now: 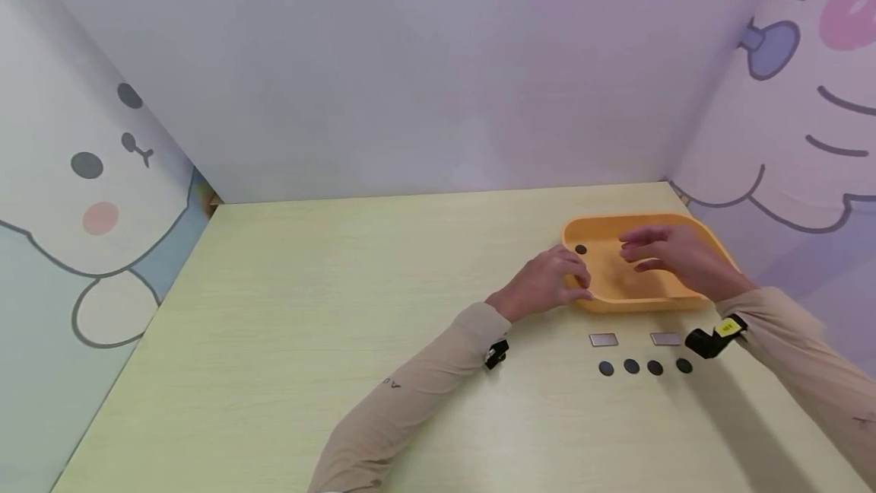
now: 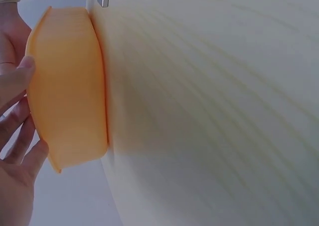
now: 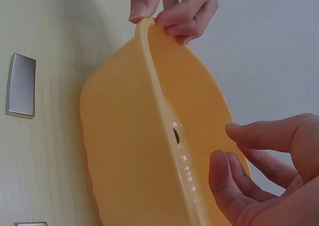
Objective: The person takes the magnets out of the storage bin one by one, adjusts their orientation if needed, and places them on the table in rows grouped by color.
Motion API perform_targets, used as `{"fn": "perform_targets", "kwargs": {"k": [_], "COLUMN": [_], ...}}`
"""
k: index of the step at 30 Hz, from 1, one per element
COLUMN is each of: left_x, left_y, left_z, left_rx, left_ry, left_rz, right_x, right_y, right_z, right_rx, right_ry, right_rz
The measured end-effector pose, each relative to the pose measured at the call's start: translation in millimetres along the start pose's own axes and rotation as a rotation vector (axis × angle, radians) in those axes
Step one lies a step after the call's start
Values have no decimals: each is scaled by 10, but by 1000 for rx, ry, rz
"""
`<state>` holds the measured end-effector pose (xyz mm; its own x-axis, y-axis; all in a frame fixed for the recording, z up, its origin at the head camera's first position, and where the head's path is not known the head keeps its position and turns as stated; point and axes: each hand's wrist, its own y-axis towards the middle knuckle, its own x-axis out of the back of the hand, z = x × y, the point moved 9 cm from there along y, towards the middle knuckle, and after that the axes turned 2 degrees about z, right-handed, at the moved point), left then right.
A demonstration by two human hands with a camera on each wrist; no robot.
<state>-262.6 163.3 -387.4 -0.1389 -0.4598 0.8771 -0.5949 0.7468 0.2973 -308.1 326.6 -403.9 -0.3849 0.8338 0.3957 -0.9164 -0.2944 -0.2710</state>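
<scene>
An orange plastic basin (image 1: pixel 636 306) sits on the right part of the table. My left hand (image 1: pixel 546 280) grips its left rim at the near corner; in the right wrist view the thumb lies outside the wall and the fingers inside. A small dark disc (image 1: pixel 581 249) lies inside the basin near the left wall. Over the basin's right half hovers my right hand (image 1: pixel 674 256), fingers loosely bent. The right wrist view shows a gap between its thumb (image 3: pixel 239 131) and fingers, with nothing held.
Two silver rectangular plates (image 1: pixel 604 339) lie on the table (image 1: pixel 342 287) just in front of the basin. Nearer still is a row of several dark discs (image 1: pixel 632 366). A plain wall (image 1: pixel 438 82) rises behind the table, with cartoon-printed panels (image 1: pixel 807 120) on both sides.
</scene>
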Motion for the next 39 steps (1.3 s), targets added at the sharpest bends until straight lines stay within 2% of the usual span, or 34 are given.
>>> {"fn": "perform_targets", "kwargs": {"k": [9, 17, 24, 32, 39], "left_x": [25, 39, 28, 15, 18], "left_y": [-5, -22, -27, -20, -7], "left_z": [-65, -81, -67, -73, -95], "left_rx": [-68, -93, -96, -110, -106], "left_ry": [120, 162, 161, 174, 168], "left_rz": [0, -9, -4, -4, 7], "right_x": [-105, -233, -254, -318, -357], "right_y": [88, 161, 343, 464, 529], "right_z": [-34, 10, -99, -120, -84], "right_rx": [-9, 21, -44, -57, -60], "right_ry": [-33, -52, -27, -69, -70], "right_rz": [40, 74, 20, 2, -53]}}
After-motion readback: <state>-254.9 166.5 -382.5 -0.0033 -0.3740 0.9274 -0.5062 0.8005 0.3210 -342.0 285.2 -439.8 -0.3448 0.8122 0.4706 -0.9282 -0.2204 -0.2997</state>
